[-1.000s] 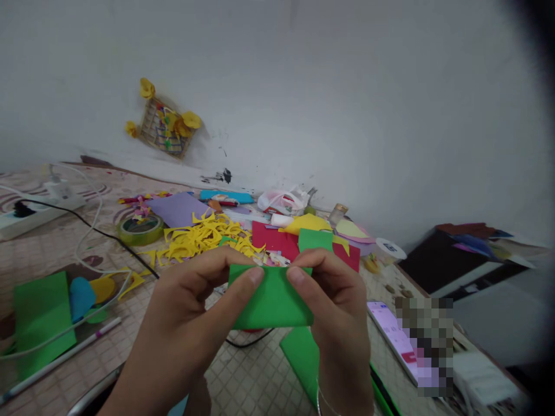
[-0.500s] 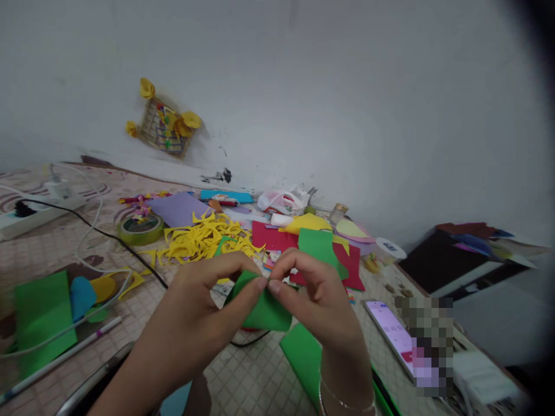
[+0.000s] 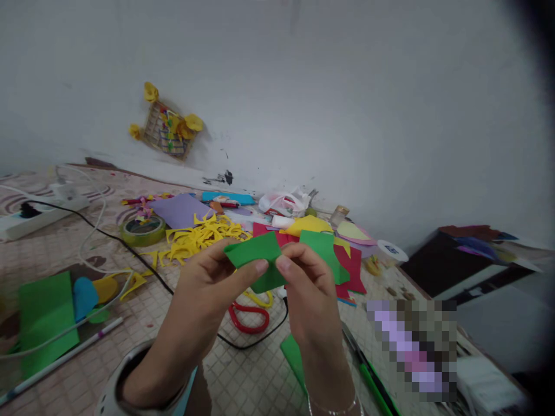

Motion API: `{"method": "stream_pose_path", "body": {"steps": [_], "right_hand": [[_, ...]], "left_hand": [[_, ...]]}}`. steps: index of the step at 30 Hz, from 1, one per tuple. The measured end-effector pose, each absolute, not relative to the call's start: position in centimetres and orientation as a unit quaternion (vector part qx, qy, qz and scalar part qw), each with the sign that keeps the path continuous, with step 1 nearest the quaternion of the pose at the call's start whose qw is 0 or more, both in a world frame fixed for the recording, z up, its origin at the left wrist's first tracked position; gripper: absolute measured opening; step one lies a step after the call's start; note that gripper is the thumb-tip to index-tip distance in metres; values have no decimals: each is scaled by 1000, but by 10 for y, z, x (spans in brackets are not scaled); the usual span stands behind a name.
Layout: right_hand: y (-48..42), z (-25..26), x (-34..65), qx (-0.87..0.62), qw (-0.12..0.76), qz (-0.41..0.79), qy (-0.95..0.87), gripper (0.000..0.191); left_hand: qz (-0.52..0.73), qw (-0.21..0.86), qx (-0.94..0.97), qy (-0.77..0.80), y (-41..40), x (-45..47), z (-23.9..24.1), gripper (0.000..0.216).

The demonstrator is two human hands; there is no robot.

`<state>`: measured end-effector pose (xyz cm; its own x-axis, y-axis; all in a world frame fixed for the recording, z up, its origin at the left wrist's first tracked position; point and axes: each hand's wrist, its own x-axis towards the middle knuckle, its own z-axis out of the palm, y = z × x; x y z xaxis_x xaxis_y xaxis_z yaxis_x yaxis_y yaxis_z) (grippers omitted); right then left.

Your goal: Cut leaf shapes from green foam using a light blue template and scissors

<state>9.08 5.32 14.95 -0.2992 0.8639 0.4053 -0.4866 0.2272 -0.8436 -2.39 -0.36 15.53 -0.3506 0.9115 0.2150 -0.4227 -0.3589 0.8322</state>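
My left hand and my right hand both pinch a small folded piece of green paper, held up above the floor mat. The thumbs meet near the paper's lower edge and the fingers curl behind it. Below the hands lie red-handled scissors and a black cable. A green paper strip lies under my right wrist.
Yellow paper shreds, a green tape roll, purple, red and green sheets, a pen, a power strip with white cables, and a phone lie around. A low black table stands at right.
The hands have risen and refolded the green paper; it went from a flat rectangle to a smaller folded piece. The red scissors below are uncovered now.
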Motion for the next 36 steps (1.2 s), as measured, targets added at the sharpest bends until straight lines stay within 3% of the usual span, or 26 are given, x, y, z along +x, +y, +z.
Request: {"method": "stream_pose_path", "body": {"steps": [5, 14, 19, 28, 36], "right_hand": [[50, 152, 88, -197, 602, 608, -478, 9], [50, 148, 88, -205, 629, 561, -497, 14], [53, 147, 88, -223, 638, 536, -506, 15], [57, 149, 89, -244, 650, 505, -513, 14], [60, 151, 90, -250, 661, 528, -471, 14]], "left_hand": [[752, 427, 356, 354, -1, -28, 158, 5], [754, 352, 372, 411, -5, -34, 159, 17], [736, 379, 391, 401, -1, -30, 158, 7], [683, 267, 469, 492, -4, -29, 156, 27], [673, 300, 485, 470, -3, -26, 156, 17]]}}
